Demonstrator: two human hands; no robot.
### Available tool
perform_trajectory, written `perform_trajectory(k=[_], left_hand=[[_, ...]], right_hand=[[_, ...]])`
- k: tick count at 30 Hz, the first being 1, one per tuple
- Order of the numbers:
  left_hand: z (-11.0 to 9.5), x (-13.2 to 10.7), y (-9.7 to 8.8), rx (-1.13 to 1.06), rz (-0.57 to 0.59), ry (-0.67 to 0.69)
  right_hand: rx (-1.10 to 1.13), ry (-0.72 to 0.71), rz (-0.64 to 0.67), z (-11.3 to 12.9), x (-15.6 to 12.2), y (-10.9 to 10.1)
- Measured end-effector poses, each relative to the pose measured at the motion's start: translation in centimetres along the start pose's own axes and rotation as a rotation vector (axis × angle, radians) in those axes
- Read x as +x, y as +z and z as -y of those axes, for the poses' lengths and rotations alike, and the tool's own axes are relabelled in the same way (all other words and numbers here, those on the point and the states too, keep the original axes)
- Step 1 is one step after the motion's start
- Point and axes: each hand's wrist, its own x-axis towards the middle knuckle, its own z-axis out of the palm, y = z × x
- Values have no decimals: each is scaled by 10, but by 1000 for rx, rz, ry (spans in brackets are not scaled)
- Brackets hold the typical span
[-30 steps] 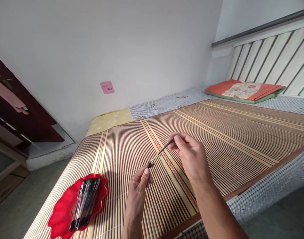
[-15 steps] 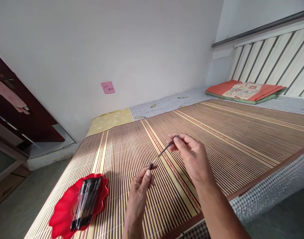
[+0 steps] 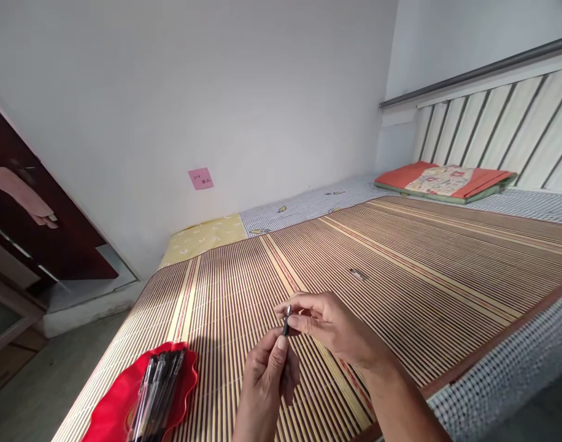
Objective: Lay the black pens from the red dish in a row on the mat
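My left hand (image 3: 268,380) is closed around a thin black pen (image 3: 286,323), held nearly upright above a striped bamboo mat (image 3: 423,264). My right hand (image 3: 324,322) pinches the pen's top end with thumb and fingers. Both hands meet at the pen, close to the mat's near edge. A red wavy-edged plate (image 3: 113,405) at the lower left holds several black pens (image 3: 156,393). A small pen part (image 3: 356,274) lies on the mat beyond my hands.
The mat covers a bed against a white wall with a pink sticky note (image 3: 200,178). An orange and floral pillow (image 3: 444,181) lies at the far right by a slatted headboard (image 3: 506,135). A dark wooden door (image 3: 37,233) stands at the left.
My hands have come closer together and nearer to me. The pen has turned from slanted between the hands to nearly upright. The view tilted down slightly.
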Motion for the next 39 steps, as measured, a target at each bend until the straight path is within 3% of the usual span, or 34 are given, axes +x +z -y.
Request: perform_trajectory(k=[5, 10, 23, 28, 35, 39], left_hand=[[2, -2, 5, -113, 9, -64], [7, 0, 6, -181, 22, -93], [0, 0, 14, -172, 103, -38], [2, 1, 14, -193, 98, -36], [1, 0, 14, -187, 109, -13], [0, -1, 14, -180, 98, -19]], right_hand=[[17, 1, -97, -4, 1, -7], [103, 25, -51, -2, 2, -6], [80, 54, -168, -8, 5, -10], [143, 50, -106, -2, 4, -10], [130, 74, -169, -7, 5, -9], [162, 51, -98, -7, 5, -9]])
